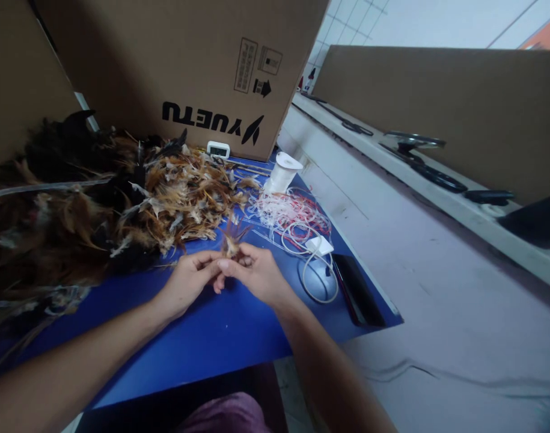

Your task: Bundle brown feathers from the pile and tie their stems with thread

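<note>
A small bunch of brown feathers (231,243) stands up between my two hands, over the blue table (220,328). My left hand (191,276) pinches at its lower left side, thumb and fingers pressed together. From the right, my right hand (254,270) holds the bunch's base with its thumb across the front. The fingertips of both hands meet there. Just beyond lies a pile of loose brown feathers (184,192), with darker feathers (67,222) heaped to the left.
A large cardboard box (166,66) stands behind the feathers, near a small white display (218,149). On the right are a white spool (282,171), tangled red and white strings (293,210), a charger (320,245) with cable and a black phone (358,291). A ledge (378,147) holds scissors.
</note>
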`<state>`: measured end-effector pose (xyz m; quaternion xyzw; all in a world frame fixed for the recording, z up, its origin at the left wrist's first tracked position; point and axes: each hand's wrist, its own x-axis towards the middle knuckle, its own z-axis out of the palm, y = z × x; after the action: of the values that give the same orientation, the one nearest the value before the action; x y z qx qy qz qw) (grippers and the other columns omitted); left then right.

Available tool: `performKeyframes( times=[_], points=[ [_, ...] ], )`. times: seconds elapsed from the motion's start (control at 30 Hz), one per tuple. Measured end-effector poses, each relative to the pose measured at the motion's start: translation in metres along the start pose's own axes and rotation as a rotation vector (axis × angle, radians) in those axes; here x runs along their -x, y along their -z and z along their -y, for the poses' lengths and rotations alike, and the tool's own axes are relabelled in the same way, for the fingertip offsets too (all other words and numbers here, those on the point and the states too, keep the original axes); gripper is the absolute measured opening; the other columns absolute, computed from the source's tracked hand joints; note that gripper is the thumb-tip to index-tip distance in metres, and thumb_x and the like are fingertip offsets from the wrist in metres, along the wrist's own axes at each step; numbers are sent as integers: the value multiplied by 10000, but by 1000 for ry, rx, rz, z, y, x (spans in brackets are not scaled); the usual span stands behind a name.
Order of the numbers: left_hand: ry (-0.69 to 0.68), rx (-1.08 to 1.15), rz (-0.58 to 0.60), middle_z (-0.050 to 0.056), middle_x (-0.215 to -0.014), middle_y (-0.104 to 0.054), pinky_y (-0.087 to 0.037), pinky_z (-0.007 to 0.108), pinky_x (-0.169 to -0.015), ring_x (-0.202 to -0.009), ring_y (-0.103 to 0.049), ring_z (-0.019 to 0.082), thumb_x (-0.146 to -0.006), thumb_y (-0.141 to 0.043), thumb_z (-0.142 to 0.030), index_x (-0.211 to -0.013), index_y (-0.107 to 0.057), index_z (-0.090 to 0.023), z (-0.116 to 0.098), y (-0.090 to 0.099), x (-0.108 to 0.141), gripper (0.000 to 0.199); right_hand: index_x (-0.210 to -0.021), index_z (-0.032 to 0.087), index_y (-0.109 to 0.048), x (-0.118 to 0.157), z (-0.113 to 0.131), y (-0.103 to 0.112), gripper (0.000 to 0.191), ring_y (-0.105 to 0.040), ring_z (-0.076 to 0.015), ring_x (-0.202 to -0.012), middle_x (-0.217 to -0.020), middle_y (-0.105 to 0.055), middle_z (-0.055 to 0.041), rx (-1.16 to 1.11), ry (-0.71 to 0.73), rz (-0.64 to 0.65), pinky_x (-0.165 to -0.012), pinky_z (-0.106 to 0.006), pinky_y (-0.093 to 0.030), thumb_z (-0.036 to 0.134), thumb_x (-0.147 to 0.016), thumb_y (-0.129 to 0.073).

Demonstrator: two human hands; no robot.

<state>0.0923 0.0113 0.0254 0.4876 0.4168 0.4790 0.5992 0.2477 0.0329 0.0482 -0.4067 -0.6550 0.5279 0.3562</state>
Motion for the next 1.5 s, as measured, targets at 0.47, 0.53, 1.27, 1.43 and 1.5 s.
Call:
performKeyframes(
  times=[0.47, 0.53, 1.27, 1.43, 1.5],
  points=[
    [2, 128, 105, 27, -725, -685, -489, 238, -525, -515, -580, 98, -729, -725, -293, -948, -664, -136, -9, 3, 1, 276, -593, 158, -603, -6, 11, -3, 251, -380, -66, -427, -473, -471, 55, -317, -40, -261, -435, -231, -287, 358, -672, -731],
    [-20, 54, 83, 22, -673, -683, -502, 251, -546, -512, -594, 110, -709, -742, -278, -939, -667, -126, -11, 4, 0, 285, -576, 157, -582, -5, 13, -2, 276, -387, -62, -416, -455, -466, 60, -365, -73, -254, -428, -225, -291, 366, -659, -742],
    [-167, -101, 61, 24, -619, -673, -494, 236, -517, -477, -581, 110, -783, -666, -330, -761, -685, -126, -14, 2, 7, 207, -657, 134, -648, 5, 17, -14, 273, -440, -62, -425, -489, -520, 41, -452, -102, -195, -413, -205, -320, 382, -648, -761],
    [-130, -38, 75, 19, -592, -654, -485, 238, -511, -469, -568, 108, -763, -690, -340, -732, -684, -125, -15, 3, 6, 218, -653, 135, -661, 4, 17, -13, 274, -433, -65, -448, -520, -549, 27, -418, -100, -188, -432, -215, -320, 385, -639, -771],
    [-81, 47, 122, 30, -640, -668, -488, 239, -510, -490, -579, 110, -753, -701, -353, -767, -687, -125, -14, 4, 6, 229, -637, 139, -662, 2, 16, -10, 271, -448, -68, -460, -533, -560, 24, -397, -85, -175, -447, -220, -327, 388, -640, -770]
  ],
)
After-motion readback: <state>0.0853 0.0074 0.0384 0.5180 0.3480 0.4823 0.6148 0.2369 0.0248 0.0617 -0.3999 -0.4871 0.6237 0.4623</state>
